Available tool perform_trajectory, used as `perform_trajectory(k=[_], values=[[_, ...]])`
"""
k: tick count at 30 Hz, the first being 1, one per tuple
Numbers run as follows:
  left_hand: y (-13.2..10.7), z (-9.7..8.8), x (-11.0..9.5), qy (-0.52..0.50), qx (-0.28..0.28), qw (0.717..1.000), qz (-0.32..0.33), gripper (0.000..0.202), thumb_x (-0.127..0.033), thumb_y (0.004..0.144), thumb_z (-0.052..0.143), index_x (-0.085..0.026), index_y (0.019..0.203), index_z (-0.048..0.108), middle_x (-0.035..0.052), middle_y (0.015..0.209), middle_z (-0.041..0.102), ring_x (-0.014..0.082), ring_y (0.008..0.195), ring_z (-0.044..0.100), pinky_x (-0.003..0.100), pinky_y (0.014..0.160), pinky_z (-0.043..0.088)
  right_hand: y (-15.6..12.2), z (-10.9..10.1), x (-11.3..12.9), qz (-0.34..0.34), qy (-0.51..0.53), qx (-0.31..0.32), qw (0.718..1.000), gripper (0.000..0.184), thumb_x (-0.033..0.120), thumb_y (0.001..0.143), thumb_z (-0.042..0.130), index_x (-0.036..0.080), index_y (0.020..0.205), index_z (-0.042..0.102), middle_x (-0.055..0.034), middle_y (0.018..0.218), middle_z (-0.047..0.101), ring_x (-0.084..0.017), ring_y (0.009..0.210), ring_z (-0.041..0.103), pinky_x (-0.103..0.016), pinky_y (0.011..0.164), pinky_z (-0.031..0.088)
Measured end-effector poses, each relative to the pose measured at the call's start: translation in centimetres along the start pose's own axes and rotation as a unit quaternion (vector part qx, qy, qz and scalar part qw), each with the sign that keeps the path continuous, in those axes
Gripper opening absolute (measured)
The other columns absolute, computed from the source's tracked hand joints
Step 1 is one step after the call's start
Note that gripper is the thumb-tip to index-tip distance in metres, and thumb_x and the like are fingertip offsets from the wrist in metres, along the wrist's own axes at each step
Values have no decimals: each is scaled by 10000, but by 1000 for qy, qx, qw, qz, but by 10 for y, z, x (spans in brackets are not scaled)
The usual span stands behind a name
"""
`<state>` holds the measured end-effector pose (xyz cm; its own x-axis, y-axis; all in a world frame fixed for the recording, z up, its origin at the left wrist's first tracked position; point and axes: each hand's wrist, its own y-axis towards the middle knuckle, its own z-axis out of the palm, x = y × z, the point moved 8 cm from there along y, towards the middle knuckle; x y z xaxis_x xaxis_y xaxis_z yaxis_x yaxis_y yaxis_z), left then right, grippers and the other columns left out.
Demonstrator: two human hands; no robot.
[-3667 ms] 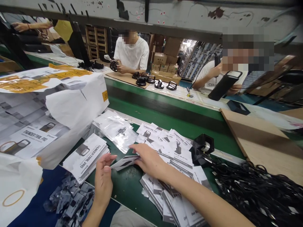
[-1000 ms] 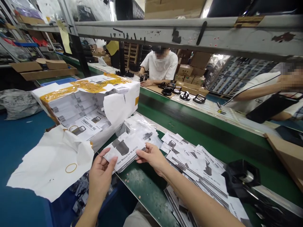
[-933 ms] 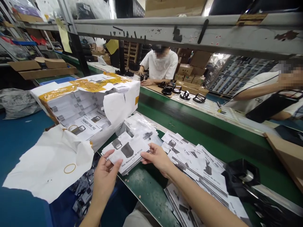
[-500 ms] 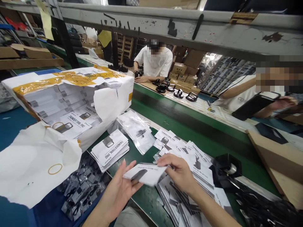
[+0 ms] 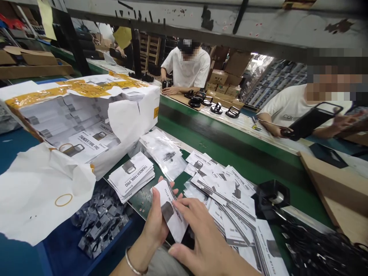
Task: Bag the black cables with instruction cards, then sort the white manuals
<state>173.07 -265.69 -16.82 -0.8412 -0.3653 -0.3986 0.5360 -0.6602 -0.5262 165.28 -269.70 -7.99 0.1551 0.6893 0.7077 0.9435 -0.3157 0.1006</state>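
Note:
My left hand (image 5: pixel 156 220) is closed round a white user manual (image 5: pixel 170 212) printed with a dark speaker picture, its thumb along the near edge. My right hand (image 5: pixel 201 234) has its fingers stretched out and its thumb apart; the fingertips lie against the manual's face. What is behind the manual is partly hidden. Beyond my right hand, a spread pile of user manuals (image 5: pixel 235 191) covers the green bench. To the left, a neat stack of booklets (image 5: pixel 132 176) marked Thunder Trail Pro lies beside several clear plastic bags (image 5: pixel 165 153).
A torn white carton (image 5: pixel 135 134) full of booklets stands at the left. Below it, a blue bin (image 5: pixel 54 249) holds small bagged parts (image 5: pixel 100 222). Black cables (image 5: pixel 319 245) lie at the right. Across the green conveyor belt (image 5: pixel 201 130), two people handle black items.
The user manual has turned from nearly flat to slanting upright. My left hand has closed round it, while my right hand has let go its pinch and spread its fingers against it.

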Motion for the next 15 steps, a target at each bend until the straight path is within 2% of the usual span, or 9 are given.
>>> perform_trajectory(k=[2,5,10,12,15], values=[[1,-1,-1,33,18,999,23,742,-633,609,633,-375,1273,427,18,1142,590,209,937,609,356,846,497,4,4,2,35,18,0,999,583,356,737,640,208,1268,450,-145,1151,494,-313,1072,444,-486,905,387],[0,-3,-4,65,48,996,36,771,-658,595,612,-396,1289,404,16,1211,558,196,989,575,325,860,486,10,8,-6,84,88,24,992,473,287,764,618,248,1218,493,-94,1085,520,-263,1046,470,-432,903,403],[1,-3,-4,70,69,995,11,842,-675,543,631,-367,1295,413,42,1211,568,215,974,577,350,849,490,8,9,-34,178,237,55,954,476,415,710,681,253,1140,559,-60,1048,538,-229,982,513,-380,871,421],[2,-2,-3,64,77,995,1,830,-671,545,634,-344,1282,436,48,1188,585,209,950,584,346,829,500,7,10,-43,212,277,59,936,453,420,710,678,221,1105,584,-61,1002,565,-222,956,527,-366,858,422],[3,-1,-1,58,81,995,-9,788,-670,581,612,-322,1270,456,54,1150,607,214,954,585,341,809,506,7,12,-51,250,310,59,915,393,400,727,656,185,1051,603,-46,879,598,-198,844,551,-323,750,445]])
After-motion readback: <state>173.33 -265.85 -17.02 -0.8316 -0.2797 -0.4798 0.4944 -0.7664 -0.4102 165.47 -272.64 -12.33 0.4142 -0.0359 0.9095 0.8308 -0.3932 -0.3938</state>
